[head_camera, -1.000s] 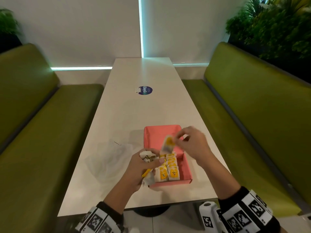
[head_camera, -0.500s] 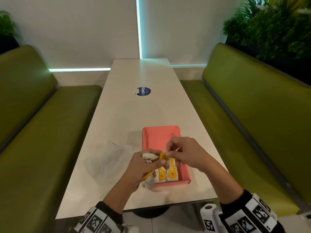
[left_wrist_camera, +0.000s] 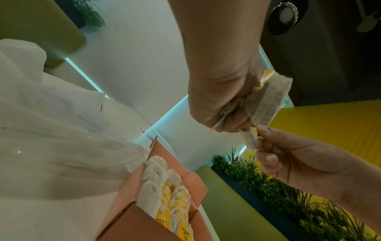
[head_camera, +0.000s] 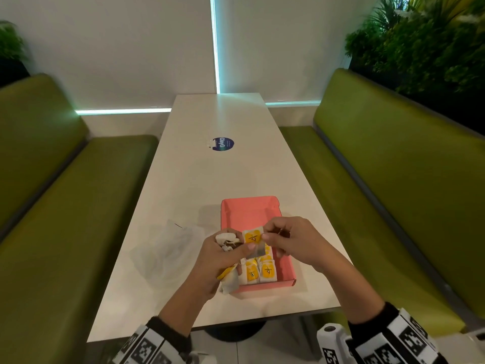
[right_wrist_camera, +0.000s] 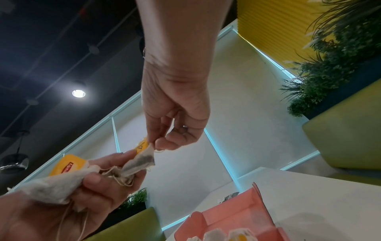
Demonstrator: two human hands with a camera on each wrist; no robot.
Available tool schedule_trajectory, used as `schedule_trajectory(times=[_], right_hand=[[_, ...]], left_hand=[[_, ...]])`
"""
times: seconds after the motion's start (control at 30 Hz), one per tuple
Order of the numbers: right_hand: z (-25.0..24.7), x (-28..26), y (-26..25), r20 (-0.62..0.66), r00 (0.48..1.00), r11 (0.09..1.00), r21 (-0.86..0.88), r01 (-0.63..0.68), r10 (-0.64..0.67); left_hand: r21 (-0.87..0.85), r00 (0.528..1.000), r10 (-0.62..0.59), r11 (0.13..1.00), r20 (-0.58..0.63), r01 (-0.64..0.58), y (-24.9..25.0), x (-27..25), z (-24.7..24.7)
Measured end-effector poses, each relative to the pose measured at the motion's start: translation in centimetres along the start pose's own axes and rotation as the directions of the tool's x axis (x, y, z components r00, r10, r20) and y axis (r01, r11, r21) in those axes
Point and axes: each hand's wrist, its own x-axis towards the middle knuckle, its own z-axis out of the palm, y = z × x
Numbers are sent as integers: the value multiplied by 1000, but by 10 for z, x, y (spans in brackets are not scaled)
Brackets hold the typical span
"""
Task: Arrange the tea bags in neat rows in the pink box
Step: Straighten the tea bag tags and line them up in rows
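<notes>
Holding now: my right hand [head_camera: 294,245] pinches one tea bag [head_camera: 253,239] by its top corner, above the pink box [head_camera: 250,211].
Left hand [head_camera: 223,261]: curled round a bunch of loose tea bags [head_camera: 229,281], thumb touching the pinched one.
Box: on the counter [head_camera: 210,179]; two rows of tea bags [head_camera: 259,271] fill its near end.
Beside it: clear plastic bag [head_camera: 165,248], left.

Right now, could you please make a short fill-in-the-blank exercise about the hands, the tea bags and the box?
1. The box on the table is ____ in colour.
2. The right hand pinches one ____ above the box.
3. The left hand grips a ____ of tea bags.
4. The labels of the tea bags in the box are ____.

Missing words: pink; tea bag; bunch; yellow
</notes>
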Motion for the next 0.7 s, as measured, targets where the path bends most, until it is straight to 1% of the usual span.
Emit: schedule_trajectory(times=[0.17, 0.23, 0.27, 0.33, 0.4, 0.47, 0.53, 0.63, 0.7], right_hand=[[-4, -5, -2, -93, 996, 999, 52, 11, -6], [-5, -9, -5, -80, 997, 994, 105, 20, -11], [-6, -10, -6, -62, 998, 990, 144, 11, -2], [-5, -14, -7, -46, 997, 976, 211, -45, 56], [-2, -15, -7, -66, 989, 970, 216, -113, 130], [2, -14, -6, -109, 982, 984, 101, -147, 157], [8, -12, -4, -143, 979, 986, -62, -155, 145], [15, -10, -2, -186, 980, 971, -211, -117, 77], [18, -9, -2, -219, 975, 960, -262, -97, 39]], left_hand=[[-24, 999, -24, 999, -29, 24, 1, 0, -1], [-16, 998, -31, 999, -58, 30, 1, 0, 0], [-12, 995, -25, 1000, -94, 24, 0, 0, 0], [16, 987, 19, 1000, -162, -17, -1, 1, 0], [61, 977, 73, 996, -200, -62, 0, 0, 1], [79, 971, 113, 992, -208, -99, 2, -3, 4], [86, 966, 147, 988, -211, -132, 4, -5, 7], [85, 966, 170, 984, -195, -156, 6, -8, 10], [70, 971, 170, 984, -166, -161, 7, -9, 11]])
